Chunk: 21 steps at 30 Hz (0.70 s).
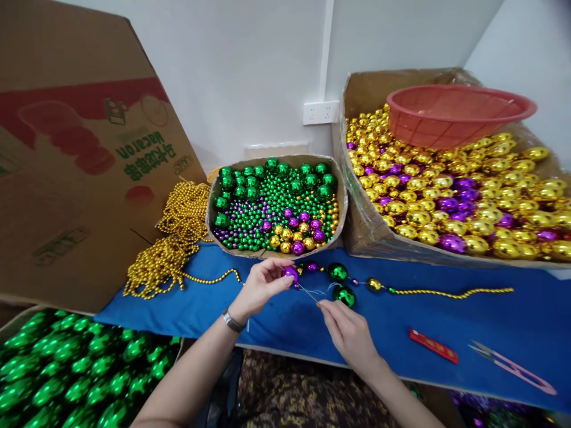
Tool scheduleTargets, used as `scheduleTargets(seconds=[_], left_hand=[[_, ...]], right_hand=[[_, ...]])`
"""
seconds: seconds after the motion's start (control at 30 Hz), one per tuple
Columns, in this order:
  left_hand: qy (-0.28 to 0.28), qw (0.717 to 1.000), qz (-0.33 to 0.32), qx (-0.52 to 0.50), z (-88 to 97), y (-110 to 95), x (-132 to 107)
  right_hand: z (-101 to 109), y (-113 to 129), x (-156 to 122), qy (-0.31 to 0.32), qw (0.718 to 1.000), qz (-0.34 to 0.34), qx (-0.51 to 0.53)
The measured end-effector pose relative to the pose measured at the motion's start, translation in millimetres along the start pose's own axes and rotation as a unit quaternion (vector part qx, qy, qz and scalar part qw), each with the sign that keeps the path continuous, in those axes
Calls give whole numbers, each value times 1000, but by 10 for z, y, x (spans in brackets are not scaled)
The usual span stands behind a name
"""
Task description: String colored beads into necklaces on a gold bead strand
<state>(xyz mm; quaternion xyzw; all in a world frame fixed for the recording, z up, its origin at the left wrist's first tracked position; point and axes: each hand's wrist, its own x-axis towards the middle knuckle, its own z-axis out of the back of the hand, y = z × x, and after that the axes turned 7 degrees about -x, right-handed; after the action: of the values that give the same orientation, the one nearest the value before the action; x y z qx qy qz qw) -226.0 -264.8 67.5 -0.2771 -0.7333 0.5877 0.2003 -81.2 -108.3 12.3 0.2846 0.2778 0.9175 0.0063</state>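
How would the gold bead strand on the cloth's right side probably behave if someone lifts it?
The gold bead strand would probably droop, since it lies in gentle waves. Its glossy beads may feel slippery.

Bright, even light, white glints on green baubles (78,389), wide-angle stretching toward edges

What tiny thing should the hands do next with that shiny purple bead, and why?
Probably guide the thin strand through the purple bead, gently: the left hand pinches the bead, while the right hand holds the strand, which reaches toward it. Whether it already passes through is too small to tell.
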Motion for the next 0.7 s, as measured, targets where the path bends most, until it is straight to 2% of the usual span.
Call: scheduleTargets(seconds=[0.13,0.2,0.23,0.27,0.3,0.33,0.37,0.43,0.5,0.6,0.63,0.67,0.7], left_hand=[[28,999,-12,45,48,-20,21],[-13,988,-48,147,204,-85,137],[-53,969,-68,230,314,-129,222],[-105,933,-87,334,438,-177,319],[-143,878,-92,448,567,-224,421],[-159,818,-73,549,692,-265,521],[-161,773,-44,612,804,-298,611],[-153,742,-8,652,967,-332,745],[-150,748,2,646,1035,-329,803],[-162,755,-5,636,984,-290,757],[-167,780,-13,603,934,-274,714],[-166,826,-22,538,872,-259,661],[-158,884,-28,439,798,-243,601]], right_hand=[[17,-15,-11,5,1000,-6,18],[29,-43,-24,1,1000,-13,19],[31,-58,-30,-1,1000,-15,18],[29,-72,-36,-4,1000,-15,15],[24,-84,-41,-7,1000,-14,11],[15,-92,-44,-12,1000,-11,6],[5,-97,-46,-17,1000,-8,0],[-15,-94,-44,-23,1000,-3,-8],[-29,-83,-40,-21,1000,2,-8],[-32,-59,-34,-17,1000,4,-4],[-30,-50,-32,-14,1000,4,-2],[-28,-40,-30,-10,1000,3,0],[-25,-29,-27,-6,1000,2,2]])
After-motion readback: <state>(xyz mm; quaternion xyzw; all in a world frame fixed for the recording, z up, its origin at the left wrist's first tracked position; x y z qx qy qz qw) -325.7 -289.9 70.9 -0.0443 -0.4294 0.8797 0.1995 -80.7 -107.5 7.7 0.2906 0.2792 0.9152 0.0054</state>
